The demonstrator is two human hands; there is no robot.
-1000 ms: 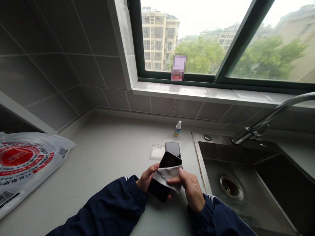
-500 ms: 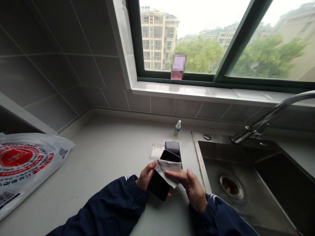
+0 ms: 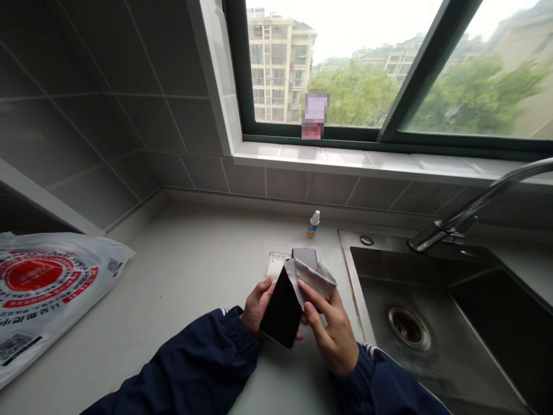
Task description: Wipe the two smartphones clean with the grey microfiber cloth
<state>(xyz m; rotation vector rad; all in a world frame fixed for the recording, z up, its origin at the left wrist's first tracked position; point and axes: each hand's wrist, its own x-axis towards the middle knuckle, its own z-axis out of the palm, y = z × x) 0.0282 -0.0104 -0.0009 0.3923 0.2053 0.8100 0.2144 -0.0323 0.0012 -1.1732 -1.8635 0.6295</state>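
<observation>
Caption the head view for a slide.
Left hand holds a black phone above a pale counter; right hand holds a gray cloth over the phone's far end.

Source of light: daylight through the window [image 3: 345,34], sky burnt out to white, trees [image 3: 358,89] hazy. Interior: dim, cool grey, low contrast. Tiled wall [image 3: 52,63], left: deep shade, darkest towards the upper corner. Sill [image 3: 367,158]: bright, pale reflections. Bench [image 3: 199,248]: soft sheen, dimmer towards the viewer. Tap [image 3: 470,202]: highlights along the metal. Phone [image 3: 280,317]: near-black, detail lost. Cloth [image 3: 317,279]: pale, gently shaded folds. Defects: wide-angle stretch and lean at the edges; one pixelated patch [image 3: 316,112] (contents unreadable) low on the glass
</observation>
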